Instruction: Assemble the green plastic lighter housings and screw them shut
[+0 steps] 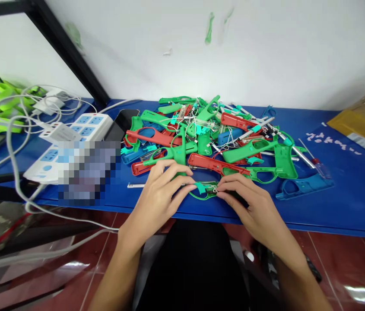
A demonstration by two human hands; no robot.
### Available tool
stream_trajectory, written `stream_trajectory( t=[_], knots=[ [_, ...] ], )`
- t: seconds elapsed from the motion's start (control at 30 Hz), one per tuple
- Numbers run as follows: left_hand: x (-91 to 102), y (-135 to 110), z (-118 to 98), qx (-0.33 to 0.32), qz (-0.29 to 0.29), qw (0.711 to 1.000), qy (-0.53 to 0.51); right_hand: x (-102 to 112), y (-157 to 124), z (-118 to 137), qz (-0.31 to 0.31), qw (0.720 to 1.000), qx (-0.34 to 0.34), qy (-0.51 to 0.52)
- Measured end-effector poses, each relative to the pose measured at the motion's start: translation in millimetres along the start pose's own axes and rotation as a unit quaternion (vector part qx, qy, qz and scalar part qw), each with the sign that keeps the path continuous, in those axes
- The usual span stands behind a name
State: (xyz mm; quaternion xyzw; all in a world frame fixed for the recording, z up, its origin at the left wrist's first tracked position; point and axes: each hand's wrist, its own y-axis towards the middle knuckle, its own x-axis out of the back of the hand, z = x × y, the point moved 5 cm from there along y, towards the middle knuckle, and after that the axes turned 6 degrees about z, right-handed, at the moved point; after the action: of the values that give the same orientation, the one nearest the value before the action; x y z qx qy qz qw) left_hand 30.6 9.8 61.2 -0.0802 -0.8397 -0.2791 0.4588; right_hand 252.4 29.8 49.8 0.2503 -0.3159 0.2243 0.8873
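Note:
Near the table's front edge, a half-open stick lighter (201,197) lies between my hands, with a green casing, a teal trigger (201,188) and thin white wires (213,188). My left hand (163,190) is closed, thumb and fingertips pinching the lighter beside the trigger. Its metal tube (136,185) sticks out to the left past this hand. My right hand (247,198) pinches at the lighter's other end, where the wires loop. Its fingertips partly cover what they grip. Just behind, a red casing half (216,164) lies within the heap.
A heap of green, red and blue lighter casings (240,151) with tubes and wires spreads behind my hands. At right lie a screwdriver (321,167), a blue casing (305,186), small white pieces (328,140) and a cardboard box (363,114). A power strip (87,127) with cables stands left.

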Motion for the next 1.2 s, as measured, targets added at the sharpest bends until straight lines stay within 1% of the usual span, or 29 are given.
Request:
stream_trajectory(
  t=[0.17,0.33,0.5,0.63,0.9,1.2],
  knots=[
    [-1.0,-2,0,0.004,0.004,1.000,-0.009,2,2,-1,0.003,1.000,-0.009,0.017],
    [-3.3,0,0,-0.008,0.014,1.000,-0.013,1,3,0,0.011,1.000,-0.002,0.015],
    [-4.2,1,1,-0.010,0.006,1.000,-0.025,1,3,2,0.001,1.000,0.020,-0.001],
    [-5.2,4,-2,-0.021,0.004,1.000,-0.019,1,3,5,-0.002,0.999,0.033,-0.012],
    [-8.1,7,-5,-0.019,0.004,1.000,-0.010,1,2,1,-0.009,1.000,0.024,-0.016],
    [-9.0,10,-5,-0.030,-0.003,1.000,0.002,0,1,2,0.000,0.999,0.021,-0.032]
  ],
)
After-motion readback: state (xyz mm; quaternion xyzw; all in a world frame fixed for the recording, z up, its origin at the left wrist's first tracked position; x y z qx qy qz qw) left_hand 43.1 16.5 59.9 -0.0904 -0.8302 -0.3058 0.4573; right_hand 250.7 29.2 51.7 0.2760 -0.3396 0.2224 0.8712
